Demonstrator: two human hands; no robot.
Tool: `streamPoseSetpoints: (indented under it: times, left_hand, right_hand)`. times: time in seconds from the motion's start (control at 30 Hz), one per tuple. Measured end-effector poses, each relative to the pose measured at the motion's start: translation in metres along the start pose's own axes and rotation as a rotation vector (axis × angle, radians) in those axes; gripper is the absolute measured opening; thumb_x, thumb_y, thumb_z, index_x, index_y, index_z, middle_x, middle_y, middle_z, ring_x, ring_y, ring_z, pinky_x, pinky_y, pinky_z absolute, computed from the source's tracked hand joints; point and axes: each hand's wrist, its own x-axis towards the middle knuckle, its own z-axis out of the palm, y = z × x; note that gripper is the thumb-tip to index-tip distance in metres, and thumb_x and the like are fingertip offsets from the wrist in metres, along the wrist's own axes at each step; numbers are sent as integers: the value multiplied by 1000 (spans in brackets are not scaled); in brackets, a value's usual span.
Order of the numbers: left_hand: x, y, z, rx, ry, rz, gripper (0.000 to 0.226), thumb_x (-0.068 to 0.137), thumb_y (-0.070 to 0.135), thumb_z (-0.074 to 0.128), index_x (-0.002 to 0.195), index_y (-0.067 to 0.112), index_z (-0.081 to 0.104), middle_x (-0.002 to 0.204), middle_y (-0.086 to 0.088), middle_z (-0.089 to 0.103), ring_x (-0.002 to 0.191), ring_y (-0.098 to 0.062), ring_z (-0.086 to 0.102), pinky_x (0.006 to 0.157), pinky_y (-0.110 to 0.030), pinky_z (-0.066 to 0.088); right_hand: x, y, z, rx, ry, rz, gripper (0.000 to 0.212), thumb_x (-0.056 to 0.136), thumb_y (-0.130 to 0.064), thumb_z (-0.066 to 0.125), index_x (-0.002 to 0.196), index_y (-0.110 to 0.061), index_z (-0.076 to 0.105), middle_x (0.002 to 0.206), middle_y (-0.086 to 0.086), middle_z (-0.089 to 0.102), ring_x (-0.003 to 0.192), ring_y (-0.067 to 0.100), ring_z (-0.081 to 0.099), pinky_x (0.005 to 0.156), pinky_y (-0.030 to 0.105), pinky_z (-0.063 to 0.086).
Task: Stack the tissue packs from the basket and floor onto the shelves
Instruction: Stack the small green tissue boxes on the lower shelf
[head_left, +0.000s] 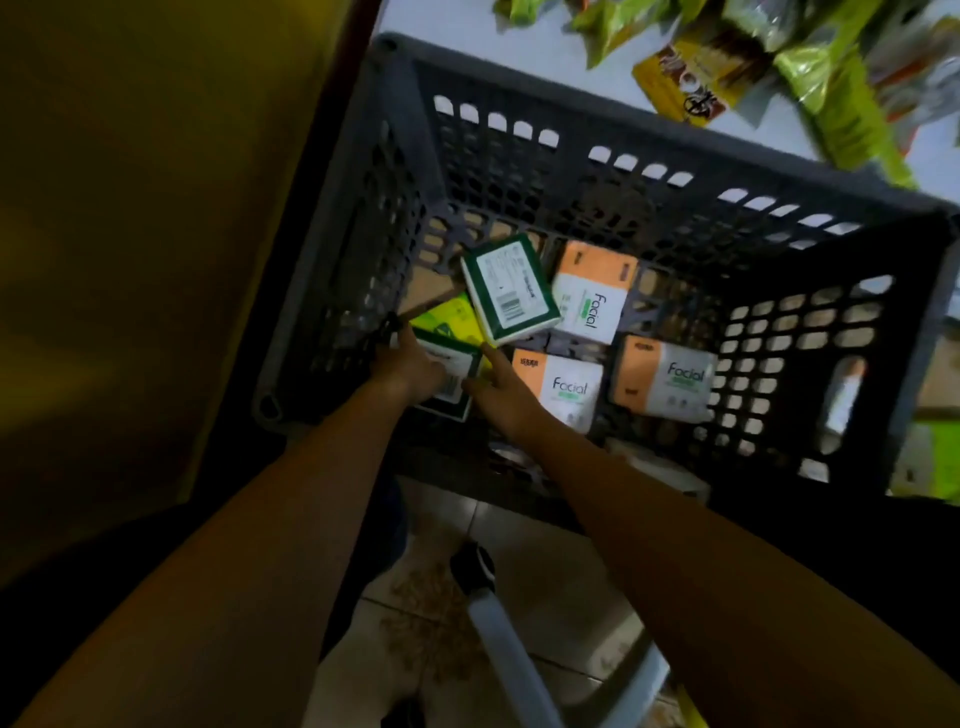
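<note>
Tiled floor (545, 587), dim light. Six tissue packs (665, 382) lie loose in the bottom of a dark perforated basket (623, 171): three orange-and-white packs (592, 301) printed "Facial", two white with green borders and barcodes, one yellow-green pack (447, 314). Upper green pack (511, 288) sits tilted on its neighbours. Left hand (410, 366) rests on the lower green pack (457, 387); finger curl unclear, blurred. Right hand (506, 400): index finger straight, touching the tilted pack's near corner, other fingers folded. Snack packets (831, 67) lie beyond the basket.

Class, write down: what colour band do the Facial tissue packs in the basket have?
Orange, on each Facial pack; head view shows it.
</note>
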Motion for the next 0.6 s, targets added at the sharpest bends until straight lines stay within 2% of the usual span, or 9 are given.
streamPoseSetpoints:
  times: [0.07,0.17,0.23,0.3,0.33,0.43,0.53,0.6]
  left_hand:
    - [1,5,2,-37,8,-60,84,90,28,57,150,14,0,155,-19,2,142,-34,12,114,-36,21]
    - [-3,13,-2,-197,57,-202,84,92,32,56,149,12,-2,156,-15,-8,144,-30,3,113,-34,15]
    - [-4,14,-5,-281,3,-198,80,94,34,51,149,9,-2,157,-14,-6,145,-28,3,116,-32,15]
    - [-1,14,-8,-328,-3,-208,84,92,26,57,149,5,-1,156,-15,3,143,-28,13,114,-32,22]
    - [3,12,-9,-378,18,-240,88,88,22,62,149,5,0,155,-16,9,141,-29,20,111,-33,28]
    - [5,8,-7,-444,61,-274,93,82,24,68,149,10,5,153,-14,17,135,-30,31,106,-38,39]
    - [-2,13,-8,-441,78,-199,82,89,37,59,149,11,11,156,-12,10,142,-31,18,114,-41,25]
    - [-27,22,-15,-450,92,-168,81,89,43,57,149,12,12,157,-12,4,143,-33,10,116,-39,20]
  right_hand:
    - [1,-2,2,141,1,-9,58,94,5,41,145,-9,20,134,8,43,119,20,46,96,29,41]
    - [3,-1,4,226,-2,11,51,94,4,41,142,-8,28,136,15,46,121,31,48,102,45,40]
    - [3,-4,1,235,10,52,51,95,-2,42,143,-12,28,136,13,46,121,32,48,99,43,43]
    - [8,-2,-2,248,-6,103,52,94,-4,44,143,-11,29,134,15,47,118,34,50,91,38,46]
    - [14,1,-1,257,-20,136,51,93,-5,45,141,-10,30,133,15,48,117,35,51,93,40,46]
    - [21,5,5,279,-45,221,46,92,-12,49,136,-10,34,132,19,47,115,36,51,100,52,41]
    - [10,6,7,322,12,201,51,89,-12,51,137,-8,36,131,18,50,113,37,52,97,55,43]
    - [-9,-4,-2,327,76,191,56,83,-20,54,137,-13,38,130,19,50,116,38,50,96,56,43]
